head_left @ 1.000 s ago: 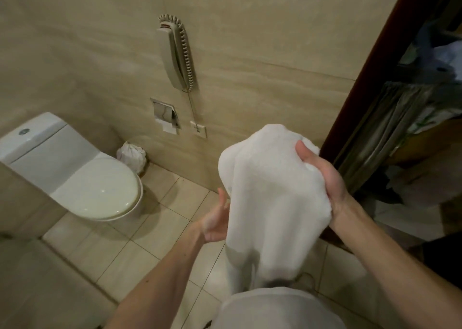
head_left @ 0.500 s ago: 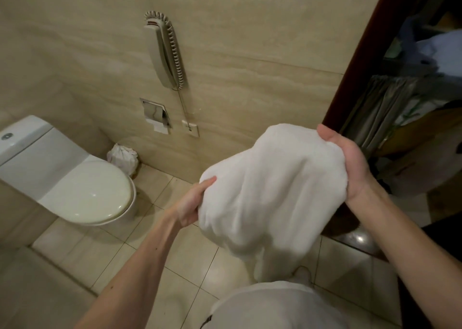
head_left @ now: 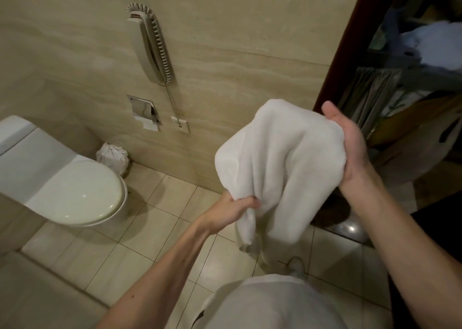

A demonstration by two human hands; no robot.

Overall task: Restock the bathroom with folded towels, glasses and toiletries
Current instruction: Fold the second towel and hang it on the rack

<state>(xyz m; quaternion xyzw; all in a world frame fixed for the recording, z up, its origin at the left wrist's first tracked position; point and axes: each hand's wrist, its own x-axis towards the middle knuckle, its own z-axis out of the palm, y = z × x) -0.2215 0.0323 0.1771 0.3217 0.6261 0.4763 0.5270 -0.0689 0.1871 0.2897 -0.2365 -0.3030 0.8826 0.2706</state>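
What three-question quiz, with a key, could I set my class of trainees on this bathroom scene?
1. True or false: the white towel lies folded flat on the toilet lid.
2. What is mounted on the wall above the recessed paper holder? A) a phone with a coiled cord. B) a mirror. C) a soap dispenser.
3. Which of the two hands grips the towel higher up, the left hand or the right hand?

Key: 1. False: both hands hold it in the air, bunched and unfolded. 2. A. 3. The right hand. The left hand grips a lower bunch of the cloth.
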